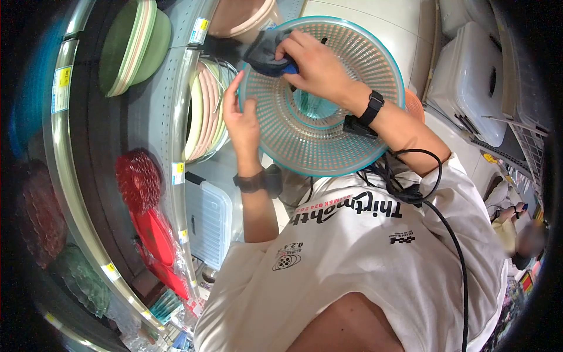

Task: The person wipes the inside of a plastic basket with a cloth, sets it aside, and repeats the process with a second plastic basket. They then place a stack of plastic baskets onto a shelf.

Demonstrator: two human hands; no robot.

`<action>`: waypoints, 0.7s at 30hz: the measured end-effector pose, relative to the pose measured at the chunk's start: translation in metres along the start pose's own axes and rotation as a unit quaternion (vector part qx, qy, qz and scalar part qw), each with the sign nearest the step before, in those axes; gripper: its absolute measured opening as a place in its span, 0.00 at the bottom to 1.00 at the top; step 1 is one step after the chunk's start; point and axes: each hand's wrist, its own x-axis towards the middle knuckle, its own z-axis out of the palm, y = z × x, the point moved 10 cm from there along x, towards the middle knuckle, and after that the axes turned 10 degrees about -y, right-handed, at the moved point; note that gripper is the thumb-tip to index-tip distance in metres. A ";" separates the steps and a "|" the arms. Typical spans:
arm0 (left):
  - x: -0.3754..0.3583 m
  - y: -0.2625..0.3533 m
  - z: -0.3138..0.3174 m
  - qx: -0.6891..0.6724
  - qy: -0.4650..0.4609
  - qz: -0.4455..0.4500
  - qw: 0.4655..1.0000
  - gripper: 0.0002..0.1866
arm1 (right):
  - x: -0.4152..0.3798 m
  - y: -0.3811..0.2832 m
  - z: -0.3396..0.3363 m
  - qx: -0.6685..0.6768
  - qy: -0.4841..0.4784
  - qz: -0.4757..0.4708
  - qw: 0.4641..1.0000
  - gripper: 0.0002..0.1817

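A large round slatted plastic basket (328, 149) with a teal rim is in front of my chest, its open side facing me. At its left rim is my left hand (241, 126), the index finger stretched up along the edge and the thumb on the near side. Its other fingers are hidden or curled, and it appears to grip the rim. Over the basket's upper part, my right hand (316, 64) is closed on a dark grey cloth (267, 54) with a blue patch beneath the fingers. The cloth lies against the upper left rim.
Shelves on the left hold green basins (143, 50), red plastic-wrapped goods (141, 182) and a clear blue-lidded box (208, 220). Stacked pastel basins (206, 111) sit by the basket. Translucent storage boxes (466, 76) stand right. A black cable (448, 223) hangs over my shirt. Another person (516, 234) is far right.
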 end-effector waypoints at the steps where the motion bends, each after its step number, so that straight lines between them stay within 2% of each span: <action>1: -0.001 0.003 0.003 -0.011 -0.004 0.003 1.000 0.30 | 0.000 -0.002 -0.006 -0.013 0.012 -0.007 1.000 0.19; 5: 0.001 0.000 0.002 -0.020 -0.014 0.011 1.000 0.30 | 0.009 -0.006 -0.027 -0.077 0.044 -0.022 0.996 0.18; 8: 0.006 -0.007 0.000 0.001 -0.012 0.000 1.000 0.29 | 0.017 -0.018 -0.058 -0.062 0.071 -0.052 0.994 0.20; 9: 0.007 -0.008 0.000 -0.001 -0.012 0.000 1.000 0.29 | 0.021 -0.015 -0.072 -0.038 0.041 0.016 0.998 0.17; 10: 0.009 -0.009 0.000 -0.012 -0.011 -0.004 1.000 0.29 | 0.026 -0.023 -0.086 -0.039 0.039 0.016 0.998 0.17; 12: 0.010 -0.014 -0.004 -0.026 -0.007 -0.011 1.000 0.29 | 0.023 -0.047 -0.134 -0.047 0.164 -0.053 0.984 0.15; 14: 0.012 -0.018 -0.005 -0.035 -0.023 -0.017 0.999 0.29 | 0.020 -0.050 -0.171 -0.078 0.225 -0.081 0.968 0.15; 16: 0.013 -0.023 -0.007 -0.054 -0.024 -0.023 0.998 0.29 | 0.017 -0.049 -0.197 -0.132 0.241 -0.103 0.956 0.16; 17: 0.013 -0.026 -0.007 -0.068 -0.026 -0.030 0.997 0.29 | 0.016 -0.040 -0.202 -0.134 0.228 -0.052 0.963 0.16; 18: 0.015 -0.030 -0.009 -0.075 -0.026 -0.028 0.996 0.29 | 0.009 -0.034 -0.204 -0.139 0.225 -0.055 0.963 0.16; 20: 0.018 -0.029 -0.013 -0.017 -0.027 0.020 0.999 0.29 | 0.006 0.027 -0.156 -0.078 -0.019 0.071 0.994 0.18; 21: 0.019 -0.030 -0.012 -0.021 -0.026 0.021 0.999 0.29 | -0.003 0.051 -0.125 -0.144 -0.163 0.092 0.972 0.18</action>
